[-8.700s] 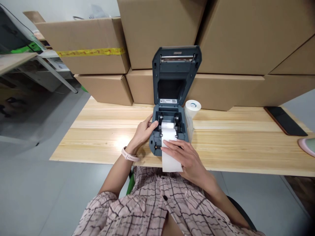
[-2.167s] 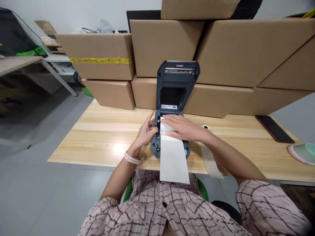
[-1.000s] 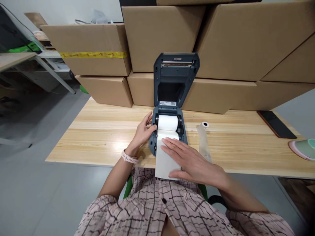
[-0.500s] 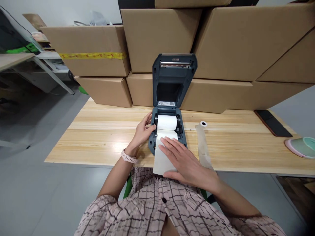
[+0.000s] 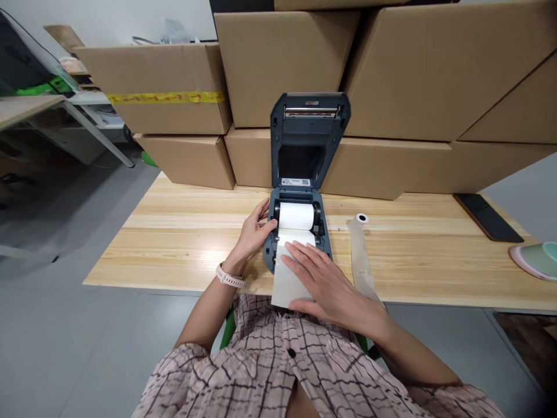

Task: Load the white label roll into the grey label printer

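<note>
A dark grey label printer (image 5: 270, 255) sits on the wooden table (image 5: 183, 244) with its lid (image 5: 308, 136) raised. A white paper roll (image 5: 296, 215) lies in its bay, and a strip of paper (image 5: 285, 283) runs out over the front and past the table edge. My right hand (image 5: 331, 284) lies flat on that strip, fingers stretched out. My left hand (image 5: 255, 232) rests against the printer's left side, fingers curled around its edge. A thin used roll core with a trailing liner strip (image 5: 361, 255) lies to the right of the printer.
Stacked cardboard boxes (image 5: 413, 75) wall off the back of the table, one with yellow tape (image 5: 165, 97). A black phone (image 5: 487, 217) and a pink and green object (image 5: 537, 260) lie at the far right. Another desk (image 5: 30, 107) stands at the left across grey floor.
The small roll in the bay 8.7 s ago has been replaced by a fuller one. In the last second my right hand slid slightly along the strip; the left hand stayed on the printer's side.
</note>
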A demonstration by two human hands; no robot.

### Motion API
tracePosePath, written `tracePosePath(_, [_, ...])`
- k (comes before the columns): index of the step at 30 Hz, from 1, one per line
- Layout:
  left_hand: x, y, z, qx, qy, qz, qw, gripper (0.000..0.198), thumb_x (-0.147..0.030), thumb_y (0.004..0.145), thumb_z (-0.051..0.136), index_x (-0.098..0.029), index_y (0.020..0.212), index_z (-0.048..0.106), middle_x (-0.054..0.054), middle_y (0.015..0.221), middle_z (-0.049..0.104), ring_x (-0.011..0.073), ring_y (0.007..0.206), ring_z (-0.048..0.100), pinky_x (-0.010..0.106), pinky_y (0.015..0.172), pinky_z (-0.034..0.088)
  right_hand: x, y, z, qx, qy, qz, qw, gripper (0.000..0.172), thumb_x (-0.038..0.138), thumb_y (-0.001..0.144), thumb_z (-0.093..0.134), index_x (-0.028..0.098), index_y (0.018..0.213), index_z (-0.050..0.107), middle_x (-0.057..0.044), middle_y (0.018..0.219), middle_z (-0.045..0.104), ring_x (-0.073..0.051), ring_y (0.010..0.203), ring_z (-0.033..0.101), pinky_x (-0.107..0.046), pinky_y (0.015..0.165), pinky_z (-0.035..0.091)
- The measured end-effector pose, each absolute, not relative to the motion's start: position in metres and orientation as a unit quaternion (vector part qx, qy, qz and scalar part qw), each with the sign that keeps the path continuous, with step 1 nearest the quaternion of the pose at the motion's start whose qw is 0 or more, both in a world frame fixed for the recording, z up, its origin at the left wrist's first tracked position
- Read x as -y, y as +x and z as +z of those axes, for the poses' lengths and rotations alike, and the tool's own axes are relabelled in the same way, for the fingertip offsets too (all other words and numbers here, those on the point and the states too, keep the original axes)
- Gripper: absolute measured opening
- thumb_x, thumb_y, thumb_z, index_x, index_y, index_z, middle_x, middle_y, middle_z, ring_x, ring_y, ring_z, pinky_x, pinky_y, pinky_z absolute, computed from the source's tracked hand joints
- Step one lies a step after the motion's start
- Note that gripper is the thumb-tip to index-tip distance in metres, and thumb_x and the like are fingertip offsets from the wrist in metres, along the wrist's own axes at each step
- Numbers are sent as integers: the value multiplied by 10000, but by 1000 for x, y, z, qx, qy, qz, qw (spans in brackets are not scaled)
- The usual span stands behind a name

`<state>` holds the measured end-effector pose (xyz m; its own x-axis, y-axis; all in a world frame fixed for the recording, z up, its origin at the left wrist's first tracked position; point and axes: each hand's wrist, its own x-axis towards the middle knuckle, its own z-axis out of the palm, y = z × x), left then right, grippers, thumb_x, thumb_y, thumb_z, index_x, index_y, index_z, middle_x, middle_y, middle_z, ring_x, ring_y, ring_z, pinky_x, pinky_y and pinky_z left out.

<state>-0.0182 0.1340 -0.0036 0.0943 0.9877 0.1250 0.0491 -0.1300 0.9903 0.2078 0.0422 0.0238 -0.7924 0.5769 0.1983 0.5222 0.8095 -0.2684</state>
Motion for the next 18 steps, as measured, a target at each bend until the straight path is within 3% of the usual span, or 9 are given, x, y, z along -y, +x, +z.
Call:
tracePosePath(5, [-132, -18, -1, -461, 568, 492, 473, 746, -364, 841, 719, -189, 1514, 448, 166, 1584, 467, 326, 1439, 479, 494, 1161, 426, -47, 217, 37, 941, -283, 152, 109, 932, 585, 922, 622, 235, 1644, 147, -148, 1708, 207, -329, 1590, 179, -603, 1258, 285])
tracePosePath(8, [-132, -17, -1, -455, 562, 496, 481, 735, -389, 856, 718, -185, 1510, 454, 171, 1593, 454, 328, 1451, 466, 495, 1181, 403, -66, 232, 67, 935, -253, 218, 123, 817, 637, 916, 597, 323, 1605, 290, -80, 1679, 322, -297, 1542, 332, -559, 1225, 365])
tracePosePath(11, [-133, -16, -1, -449, 546, 508, 491, 707, -425, 890, 688, -173, 1507, 454, 172, 1593, 453, 319, 1471, 442, 486, 1219, 351, -110, 244, 104, 876, -295, 216, 315, 586, 539, 978, 577, 363, 1519, 438, -22, 1587, 487, -236, 1467, 454, -490, 1230, 367])
tracePosePath(14, [-132, -17, 2, -469, 524, 511, 494, 673, -474, 918, 648, -175, 1494, 468, 159, 1569, 491, 314, 1453, 465, 477, 1204, 373, -180, 244, 125, 749, -373, 182, 516, 579, 578, 1013, 480, 281, 1508, 434, -65, 1598, 457, -228, 1483, 418, -474, 1232, 326])
tracePosePath(16, [-132, -17, 5, -494, 503, 503, 500, 657, -506, 939, 605, -176, 1491, 470, 162, 1523, 545, 321, 1396, 528, 486, 1146, 437, -231, 238, 129, 696, -388, 270, 540, 626, 653, 1018, 381, 285, 1524, 357, -62, 1627, 416, -198, 1481, 415, -468, 1207, 343])
tracePosePath(18, [-131, -18, 8, -511, 481, 499, 508, 640, -524, 960, 561, -172, 1487, 475, 169, 1469, 596, 321, 1322, 592, 484, 1082, 490, -272, 231, 128, 662, -367, 363, 544, 677, 713, 1016, 172, 282, 1501, 363, -50, 1575, 489, -175, 1417, 477, -464, 1166, 388])
